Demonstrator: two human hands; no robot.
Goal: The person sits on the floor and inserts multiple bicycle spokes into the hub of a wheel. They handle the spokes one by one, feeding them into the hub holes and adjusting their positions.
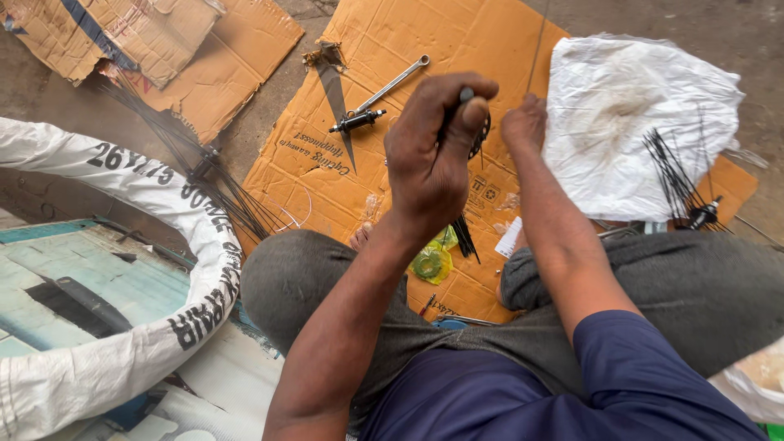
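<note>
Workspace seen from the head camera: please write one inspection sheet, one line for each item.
Surface: flattened cardboard on bare ground.
Job's things: hub with thin spokes hanging below, held between both hands.
Clutter: spanner, spare hub, white bag, spoke bundle, green disc.
Grippers: left hand closed on the hub; right hand pinches a thin spoke.
Cables: nothing seen.
Surroundings: wrapped rim at left, more spokes beside it.
</note>
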